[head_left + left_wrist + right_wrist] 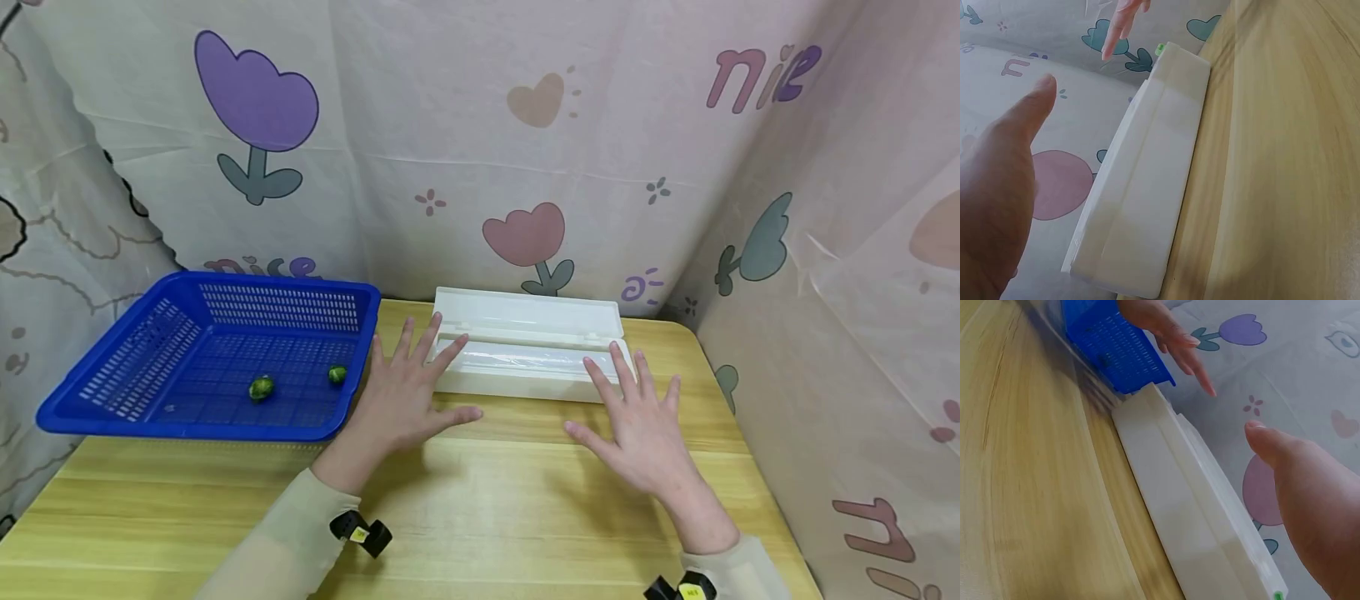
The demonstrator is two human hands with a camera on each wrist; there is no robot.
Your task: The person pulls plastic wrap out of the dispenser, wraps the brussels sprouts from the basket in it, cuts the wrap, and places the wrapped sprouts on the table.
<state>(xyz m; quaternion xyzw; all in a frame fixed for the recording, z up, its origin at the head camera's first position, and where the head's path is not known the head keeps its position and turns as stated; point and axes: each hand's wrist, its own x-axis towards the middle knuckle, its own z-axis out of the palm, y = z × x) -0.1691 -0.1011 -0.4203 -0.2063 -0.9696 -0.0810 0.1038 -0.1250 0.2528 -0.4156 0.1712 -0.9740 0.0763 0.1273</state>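
A long white box [525, 385] lies on the table with its lid [525, 312] raised at the back; clear plastic film seems to lie inside. Over its left end my left hand [401, 400] is held with fingers spread, and nothing is in it. My right hand [641, 421] hovers by the box's right end, fingers likewise spread and holding nothing. In the left wrist view the box's front side [1154, 162] stands apart from the thumb [1025, 115]. The right wrist view shows the box [1172, 487] with a small green tab at its near end.
A blue plastic basket [187, 433] stands at the left, close beside my left hand. Inside it lie two small green round sprouts [261, 388]. The wooden table [510, 517] meets a patterned curtain [420, 108] at the back and right.
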